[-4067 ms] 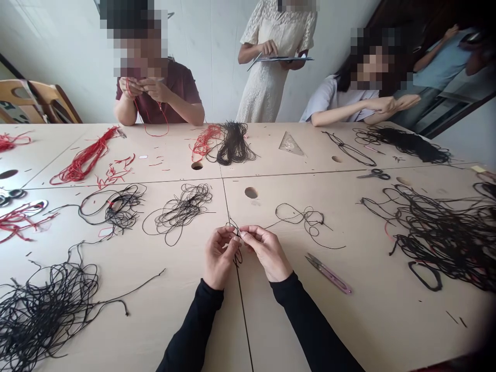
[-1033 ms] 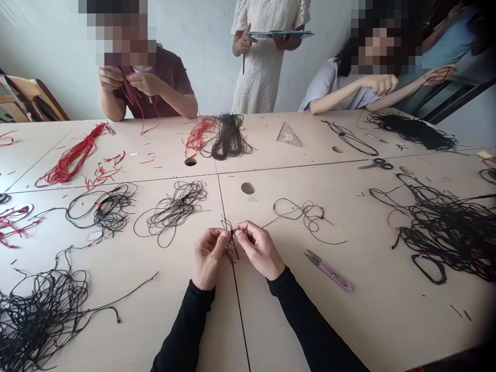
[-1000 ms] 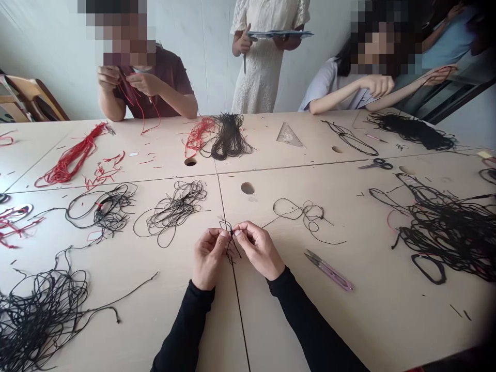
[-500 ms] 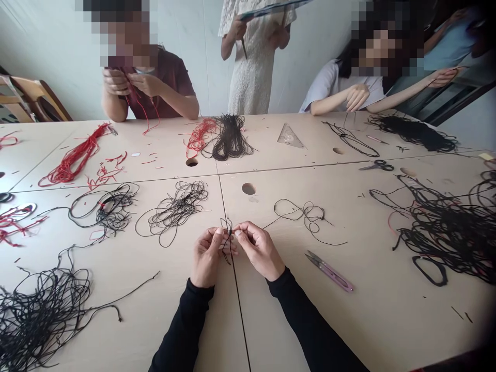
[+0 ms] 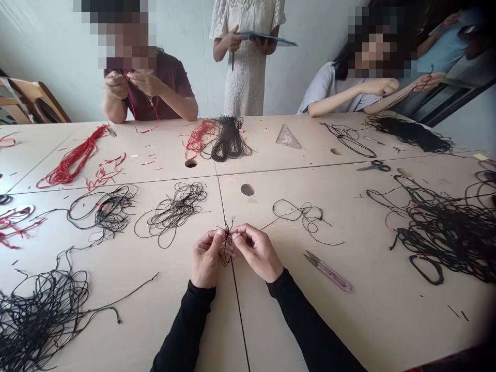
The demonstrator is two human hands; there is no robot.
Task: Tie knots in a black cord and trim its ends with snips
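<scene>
Between my two hands, just above the table, is a small knotted black cord (image 5: 227, 238) with loose ends sticking up and hanging down. My left hand (image 5: 208, 257) pinches its left side between thumb and forefinger. From the right, my right hand (image 5: 259, 251) pinches the same cord, its fingertips close to the left ones. Part of the knot is hidden by the fingers. A thin black cord (image 5: 300, 213) runs from beside my right hand into loose loops on the table. Purple-handled thread snips (image 5: 329, 270) lie to the right of my right forearm.
Tangled black cords (image 5: 42, 310) lie at left, with another big heap (image 5: 445, 227) at right. A loose black coil (image 5: 178, 209) sits ahead. Farther off are red cord bundles (image 5: 77, 157), scissors (image 5: 374, 166) and a set square (image 5: 289, 137). Two people across the table handle cords; another stands holding a clipboard (image 5: 267, 37).
The cord between my fingers has turned, and its loose ends now point upward. My hands have drawn slightly closer. Across the table, the person on the right has moved both hands.
</scene>
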